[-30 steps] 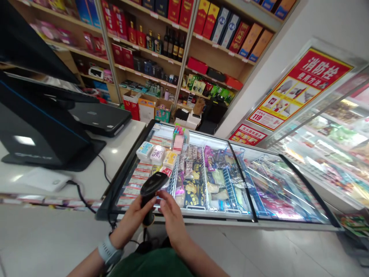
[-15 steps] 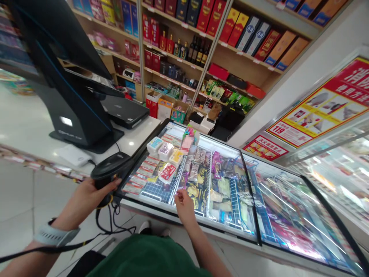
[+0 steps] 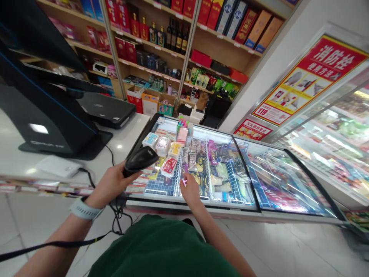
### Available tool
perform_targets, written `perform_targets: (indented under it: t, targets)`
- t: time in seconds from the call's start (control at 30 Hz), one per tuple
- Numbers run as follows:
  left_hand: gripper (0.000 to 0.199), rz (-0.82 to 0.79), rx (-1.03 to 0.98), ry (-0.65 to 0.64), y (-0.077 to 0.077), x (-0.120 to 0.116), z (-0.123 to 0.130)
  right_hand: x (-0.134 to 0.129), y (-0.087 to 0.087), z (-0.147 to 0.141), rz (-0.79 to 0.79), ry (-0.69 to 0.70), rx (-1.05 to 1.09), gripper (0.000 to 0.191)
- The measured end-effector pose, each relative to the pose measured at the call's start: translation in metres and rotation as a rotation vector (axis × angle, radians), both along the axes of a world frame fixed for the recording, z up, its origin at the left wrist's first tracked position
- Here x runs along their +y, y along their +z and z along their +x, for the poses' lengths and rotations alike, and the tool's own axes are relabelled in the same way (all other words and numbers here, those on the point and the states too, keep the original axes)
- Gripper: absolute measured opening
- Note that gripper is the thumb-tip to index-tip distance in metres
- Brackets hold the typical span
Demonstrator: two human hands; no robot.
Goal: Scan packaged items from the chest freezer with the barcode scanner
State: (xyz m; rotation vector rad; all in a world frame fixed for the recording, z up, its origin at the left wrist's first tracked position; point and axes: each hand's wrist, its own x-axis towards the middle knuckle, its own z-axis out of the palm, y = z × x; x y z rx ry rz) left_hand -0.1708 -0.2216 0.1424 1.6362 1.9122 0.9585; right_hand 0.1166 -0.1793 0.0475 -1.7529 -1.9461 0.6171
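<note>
Scanner (image 3: 141,158), black and handheld, sits in our left grip (image 3: 111,182), whose fingers close around it where head meets handle; the handle is mostly hidden by the hand. We see the long axis of its head run slantwise, from the rear just above our left grip to the rounded nose, which points right and slightly away from us. Ahead of the nose, beyond the left grip to its right, lie a red-and-white tub (image 3: 169,166) and a yellow tub (image 3: 175,150) on the glass top of the freezer (image 3: 225,206).

Our left forearm rises from the lower left, a pale watch (image 3: 86,209) on its wrist, back of the hand up, thumb stretched along the scanner's near side. We bring the right forearm in from the lower right, slanting up and leftward, so that the right grip (image 3: 190,188) is over the freezer's near part, its fingers curled; we cannot tell whether they hold anything. To the left of our left grip, a white box (image 3: 59,166) rests on the counter (image 3: 131,134).
</note>
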Motion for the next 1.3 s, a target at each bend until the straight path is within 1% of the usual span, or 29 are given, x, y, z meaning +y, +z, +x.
perform_targets:
  t: [0.03, 0.07, 0.13, 0.2, 0.23, 0.27, 0.3, 0.33, 0.37, 0.4, 0.43, 0.47, 0.5, 0.53, 0.6, 0.63, 0.7, 0.73, 0.8, 0.9, 0.97, 1.1, 1.2, 1.3]
  targets:
    - [0.048, 0.053, 0.043, -0.065, 0.015, 0.009, -0.004, 0.001, 0.003, -0.005, 0.01, 0.005, -0.006, 0.028]
    - [0.048, 0.122, 0.115, -0.08, 0.033, 0.017, -0.009, 0.002, 0.006, -0.008, 0.019, 0.01, -0.01, 0.028]
    - [0.042, 0.282, 0.271, -0.079, 0.075, 0.031, -0.019, 0.004, 0.011, -0.014, 0.039, 0.016, -0.011, 0.028]
    - [0.038, 0.453, 0.447, -0.007, 0.115, 0.039, -0.028, 0.005, 0.015, -0.017, 0.059, 0.023, -0.007, 0.028]
    - [0.038, 0.511, 0.523, 0.048, 0.133, 0.04, -0.03, 0.006, 0.016, -0.019, 0.068, 0.024, -0.005, 0.028]
    - [0.039, 0.561, 0.575, 0.116, 0.146, 0.039, -0.032, 0.006, 0.016, -0.02, 0.075, 0.022, -0.006, 0.028]
    - [0.04, 0.647, 0.593, 0.172, 0.155, 0.038, -0.032, 0.007, 0.017, -0.021, 0.079, 0.016, -0.009, 0.028]
    - [0.038, 0.678, 0.585, 0.178, 0.158, 0.037, -0.031, 0.008, 0.017, -0.022, 0.08, 0.008, -0.014, 0.029]
    - [0.036, 0.683, 0.551, 0.156, 0.156, 0.036, -0.029, 0.009, 0.016, -0.024, 0.08, 0.003, -0.02, 0.029]
    - [0.033, 0.648, 0.498, 0.094, 0.148, 0.036, -0.026, 0.011, 0.016, -0.025, 0.079, 0.003, -0.027, 0.03]
    - [0.031, 0.621, 0.422, 0.024, 0.135, 0.036, -0.022, 0.012, 0.017, -0.026, 0.079, 0.008, -0.034, 0.03]
    - [0.031, 0.532, 0.351, -0.068, 0.119, 0.036, -0.019, 0.014, 0.017, -0.027, 0.079, 0.015, -0.04, 0.03]
    - [0.031, 0.484, 0.284, -0.082, 0.1, 0.037, -0.015, 0.016, 0.018, -0.028, 0.079, 0.021, -0.047, 0.03]
    - [0.035, 0.424, 0.203, -0.091, 0.08, 0.037, -0.01, 0.017, 0.019, -0.028, 0.08, 0.02, -0.054, 0.031]
    - [0.043, 0.286, 0.088, -0.017, 0.04, 0.036, -0.002, 0.019, 0.021, -0.028, 0.079, 0.002, -0.078, 0.031]
    - [0.045, 0.222, 0.048, 0.026, 0.022, 0.034, 0.002, 0.02, 0.022, -0.028, 0.078, -0.008, -0.095, 0.031]
    - [0.048, 0.116, -0.028, 0.076, -0.005, 0.029, 0.006, 0.02, 0.022, -0.029, 0.077, -0.019, -0.133, 0.033]
    - [0.049, 0.088, -0.067, 0.085, -0.014, 0.026, 0.006, 0.02, 0.022, -0.03, 0.075, -0.018, -0.148, 0.033]
    - [0.05, 0.051, -0.129, 0.089, -0.022, 0.022, 0.004, 0.024, 0.021, -0.032, 0.07, -0.014, -0.158, 0.035]
    - [0.05, 0.021, -0.148, 0.093, -0.02, 0.019, -0.001, 0.042, 0.017, -0.036, 0.064, -0.05, -0.099, 0.04]
    - [0.05, 0.009, -0.139, 0.097, -0.015, 0.019, -0.003, 0.063, 0.011, -0.037, 0.043, -0.11, -0.025, 0.045]
    - [0.051, 0.016, -0.155, 0.094, -0.01, 0.023, 0.001, 0.109, -0.006, -0.039, -0.121, -0.26, 0.092, 0.053]
    - [0.051, 0.028, -0.176, 0.067, -0.013, 0.028, 0.006, 0.131, -0.017, -0.042, -0.22, -0.321, 0.125, 0.05]
    - [0.051, 0.039, -0.206, 0.05, -0.016, 0.033, 0.01, 0.138, -0.021, -0.043, -0.245, -0.302, 0.159, 0.042]
